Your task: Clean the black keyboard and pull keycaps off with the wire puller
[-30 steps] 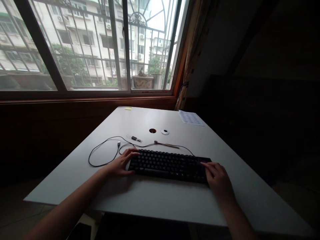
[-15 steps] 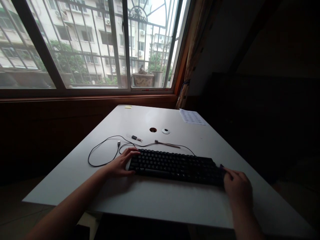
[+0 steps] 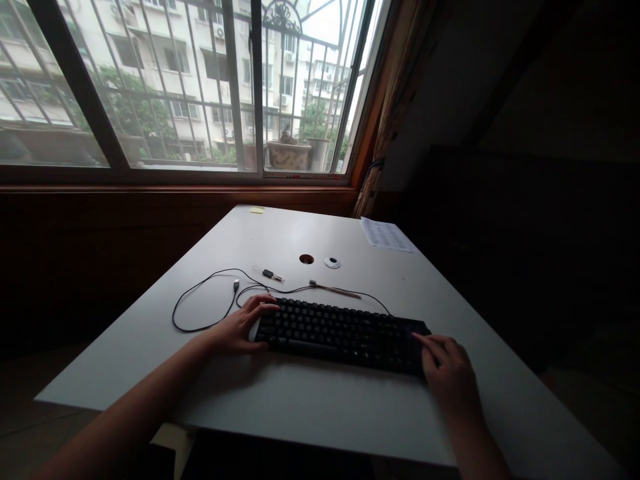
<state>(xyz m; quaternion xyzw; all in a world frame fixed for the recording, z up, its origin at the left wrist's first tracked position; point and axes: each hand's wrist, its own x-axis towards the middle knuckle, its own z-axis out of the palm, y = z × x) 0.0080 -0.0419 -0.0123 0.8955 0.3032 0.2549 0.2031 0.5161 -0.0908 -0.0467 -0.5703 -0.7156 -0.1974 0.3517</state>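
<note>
A black keyboard (image 3: 340, 332) lies across a white table (image 3: 320, 400) in front of me. My left hand (image 3: 239, 327) rests against the keyboard's left end, fingers stretched along its edge. My right hand (image 3: 449, 375) lies on the keyboard's right end, fingers curled onto the last keys. Neither hand lifts anything. A thin black cable (image 3: 200, 305) runs from the keyboard's back and loops over the table to the left.
Behind the keyboard lie a small black plug (image 3: 269, 273), a thin stick-like tool (image 3: 334, 289), a round cable hole (image 3: 307, 259) and its white cap (image 3: 332, 263). A printed sheet (image 3: 386, 235) lies at the far right. A barred window and dark wall stand beyond.
My right hand went from the keyboard's right keys out past its right end, then came back onto it. The left hand stayed put. The camera shifted a little.
</note>
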